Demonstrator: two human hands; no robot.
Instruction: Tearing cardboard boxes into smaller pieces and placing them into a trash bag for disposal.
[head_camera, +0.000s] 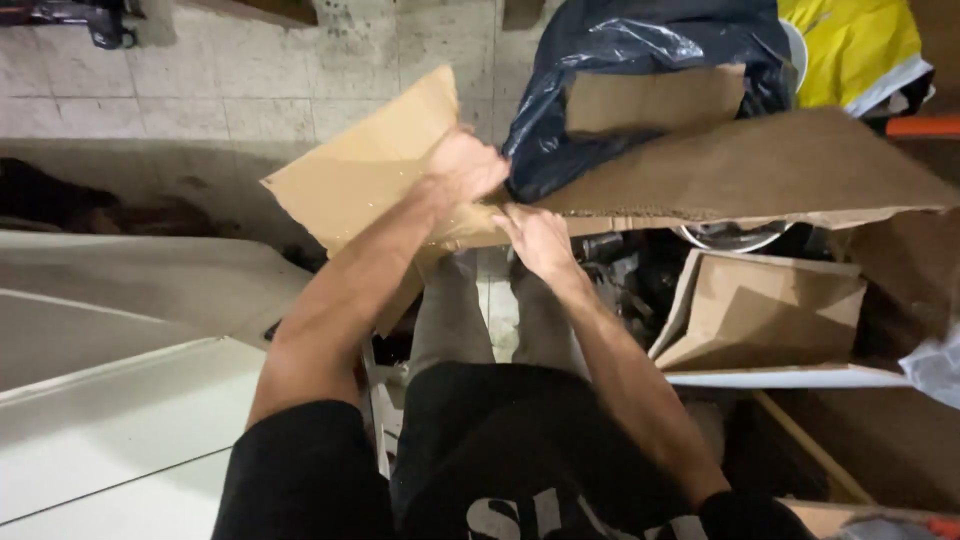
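My left hand (462, 168) grips a flat piece of brown cardboard (365, 170) held up in front of me, tilted to the left. Just below and to the right, my right hand (537, 240) holds the lower edge where that piece meets a larger cardboard sheet (770, 165) stretching to the right. Both forearms reach forward from the bottom of the view. My legs in grey trousers show beneath the hands.
A dark plastic bag (620, 70) and a yellow bag (850, 45) lie behind the cardboard. An open cardboard box (770, 310) sits at the right, with dark clutter beside it. A white panel (110, 400) fills the lower left. Tiled floor lies ahead.
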